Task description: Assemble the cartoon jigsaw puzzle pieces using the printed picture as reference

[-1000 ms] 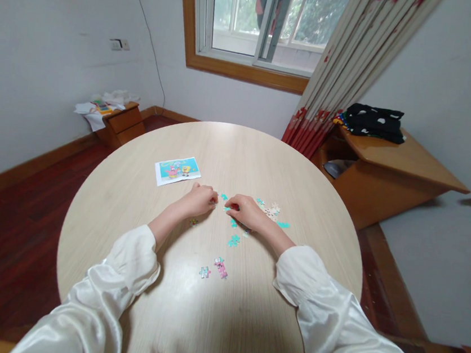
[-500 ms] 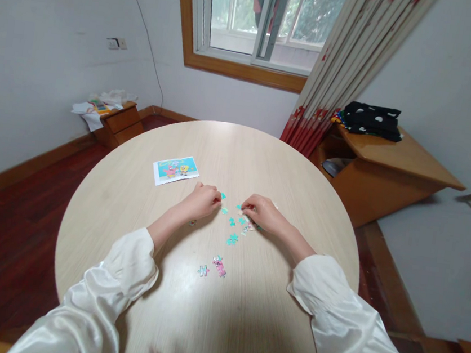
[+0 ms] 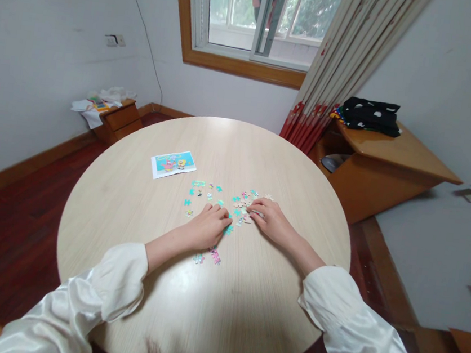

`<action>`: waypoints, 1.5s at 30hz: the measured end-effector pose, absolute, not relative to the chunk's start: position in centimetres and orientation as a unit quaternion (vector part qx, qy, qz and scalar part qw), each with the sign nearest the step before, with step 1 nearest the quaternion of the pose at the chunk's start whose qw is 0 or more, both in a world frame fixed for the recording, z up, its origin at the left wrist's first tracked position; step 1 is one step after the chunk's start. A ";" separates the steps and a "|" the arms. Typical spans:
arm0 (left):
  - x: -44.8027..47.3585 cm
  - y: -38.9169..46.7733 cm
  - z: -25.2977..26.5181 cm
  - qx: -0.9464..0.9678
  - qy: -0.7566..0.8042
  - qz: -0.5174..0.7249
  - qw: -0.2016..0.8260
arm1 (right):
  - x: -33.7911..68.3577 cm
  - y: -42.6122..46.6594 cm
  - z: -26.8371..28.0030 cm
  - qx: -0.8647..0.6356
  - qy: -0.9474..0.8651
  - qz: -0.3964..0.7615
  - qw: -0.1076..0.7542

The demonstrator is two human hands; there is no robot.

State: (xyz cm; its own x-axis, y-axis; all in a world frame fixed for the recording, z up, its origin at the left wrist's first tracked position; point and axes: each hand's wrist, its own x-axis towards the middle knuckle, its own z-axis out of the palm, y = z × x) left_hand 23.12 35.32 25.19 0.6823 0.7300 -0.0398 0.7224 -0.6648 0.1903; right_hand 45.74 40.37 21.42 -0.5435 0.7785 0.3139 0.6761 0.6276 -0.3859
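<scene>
My left hand (image 3: 211, 226) is bent down over the middle of the table, its fingers closed at a turquoise jigsaw puzzle piece (image 3: 228, 230). My right hand (image 3: 271, 219) is at the right-hand cluster of pieces (image 3: 241, 204), thumb and fingers pinched on a pale puzzle piece, mostly hidden. Beyond my left hand lie several spread pieces, among them a turquoise one (image 3: 188, 202) and a yellowish one (image 3: 189, 213). Nearer to me are a pink piece group (image 3: 215, 256) and a blue-white piece (image 3: 199, 258), the pink one partly covered by my left hand.
A cartoon picture sheet (image 3: 173, 164) lies at the back left of the round table (image 3: 202, 320). Behind the table are a window and a curtain (image 3: 338, 58). Wooden cabinets stand left and right, the right one (image 3: 395, 155) with black folded cloth (image 3: 372, 115) on top.
My left hand has moved nearer to me and slightly right, uncovering several pieces behind it. My right hand has shifted slightly right among the clustered pieces. The view has tilted a little.
</scene>
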 end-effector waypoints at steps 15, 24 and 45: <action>23.8 30.5 25.5 0.891 0.443 0.018 0.097 | 44.2 39.5 22.1 -0.480 -0.854 0.078 0.188; 26.1 30.0 23.8 0.904 0.416 0.034 0.094 | 42.1 39.7 22.4 -0.501 -0.848 0.041 0.167; 19.9 32.3 24.5 0.826 0.531 0.140 0.125 | 42.0 40.7 22.1 -0.433 -0.884 -0.106 0.141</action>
State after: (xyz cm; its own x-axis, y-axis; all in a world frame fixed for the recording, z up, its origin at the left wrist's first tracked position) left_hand 19.85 32.31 24.53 0.3957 0.9130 0.0995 0.8430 -0.4041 0.3552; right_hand 42.00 40.68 22.12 -0.5855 0.7352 0.3416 0.7950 0.6031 0.0647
